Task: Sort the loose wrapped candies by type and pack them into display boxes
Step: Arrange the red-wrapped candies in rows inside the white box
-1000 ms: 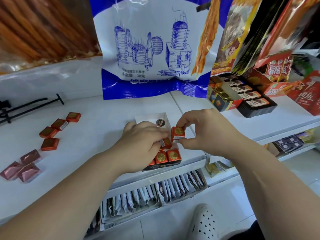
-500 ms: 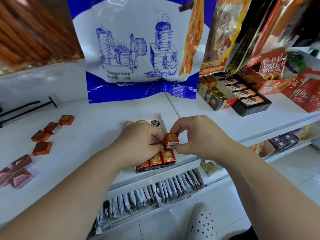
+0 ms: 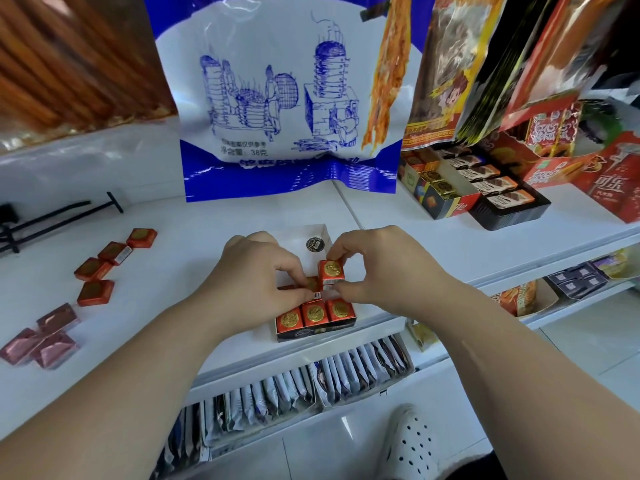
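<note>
Pinching a red candy (image 3: 331,270) upright with the right hand (image 3: 377,268), just above the box (image 3: 313,232), seemingly lining up with the three-candy row (image 3: 314,313) packed along the near edge. Gripping a second candy (image 3: 311,284) low in the box with the left hand (image 3: 256,271), likely seating the next row. Leaving loose reds (image 3: 95,292) far left, pink ones (image 3: 52,337) nearer, grouped by type.

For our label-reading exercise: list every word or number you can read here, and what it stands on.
"净含量:38克" on the blue-and-white bag.
The line above it: too blurred.
Round sticker inside the display box: too small.
Red candies in it: emblem lettering too small.
Red cartons at right: characters too blurred.
</note>
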Action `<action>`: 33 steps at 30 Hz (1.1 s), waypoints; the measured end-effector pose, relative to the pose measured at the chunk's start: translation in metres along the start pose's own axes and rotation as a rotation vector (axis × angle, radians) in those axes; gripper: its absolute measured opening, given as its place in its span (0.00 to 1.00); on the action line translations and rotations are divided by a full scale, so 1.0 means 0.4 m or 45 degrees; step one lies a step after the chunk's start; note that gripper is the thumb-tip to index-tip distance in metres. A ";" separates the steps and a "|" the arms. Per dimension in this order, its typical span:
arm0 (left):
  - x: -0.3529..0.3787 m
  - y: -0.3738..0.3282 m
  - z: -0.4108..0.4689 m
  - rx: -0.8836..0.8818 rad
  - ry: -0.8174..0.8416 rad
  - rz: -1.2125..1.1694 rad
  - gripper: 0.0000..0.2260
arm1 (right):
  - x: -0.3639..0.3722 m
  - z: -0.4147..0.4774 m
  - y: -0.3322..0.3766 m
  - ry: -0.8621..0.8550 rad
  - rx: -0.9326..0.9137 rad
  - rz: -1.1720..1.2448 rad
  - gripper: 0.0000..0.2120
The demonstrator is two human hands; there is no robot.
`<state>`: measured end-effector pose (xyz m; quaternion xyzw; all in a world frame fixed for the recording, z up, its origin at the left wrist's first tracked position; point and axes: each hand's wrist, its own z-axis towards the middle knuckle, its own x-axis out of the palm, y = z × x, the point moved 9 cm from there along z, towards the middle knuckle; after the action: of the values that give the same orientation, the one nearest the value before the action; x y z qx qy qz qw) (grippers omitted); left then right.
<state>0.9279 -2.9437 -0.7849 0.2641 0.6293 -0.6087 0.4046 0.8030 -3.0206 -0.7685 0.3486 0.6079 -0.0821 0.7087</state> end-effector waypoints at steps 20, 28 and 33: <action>0.025 0.014 -0.049 -0.013 0.225 0.153 0.36 | 0.032 -0.014 0.000 0.369 0.019 -0.058 0.27; 0.028 0.006 -0.054 -0.002 0.176 0.104 0.41 | 0.054 -0.031 0.008 0.307 -0.070 -0.176 0.38; 0.029 0.008 -0.055 0.013 0.147 0.161 0.44 | 0.045 -0.029 -0.008 0.290 -0.037 -0.129 0.32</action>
<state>0.9202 -2.9237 -0.7978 0.3400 0.6305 -0.5690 0.4038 0.7963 -3.0105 -0.7864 0.3140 0.7024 -0.0689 0.6351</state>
